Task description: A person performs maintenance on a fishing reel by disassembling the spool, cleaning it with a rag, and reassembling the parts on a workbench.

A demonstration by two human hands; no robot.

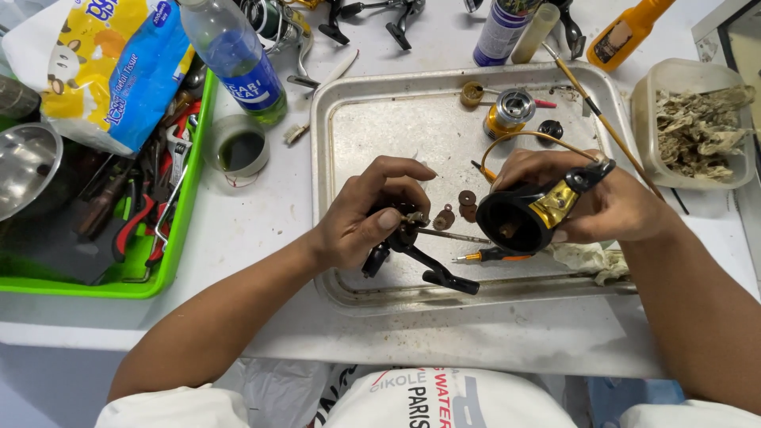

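My left hand [366, 212] pinches a small black reel part with a thin metal shaft [412, 234] over the metal tray [349, 119]; a black crank handle [444, 273] hangs from it toward the tray's front. My right hand [610, 206] grips a black and gold fishing reel body [527, 212], its round open end facing the left hand. A gold wire bail [539, 136] arcs over the right hand. The shaft's tip points at the reel body's opening, a short gap apart.
Small brown washers [464, 204], a small orange-tipped screwdriver [491, 256], a gold spool [507, 111] and a dirty rag [590, 257] lie in the tray. A green bin of tools [170, 238], a cup [238, 147], a bottle [238, 55], a tissue pack and a plastic tub [697, 127] surround it.
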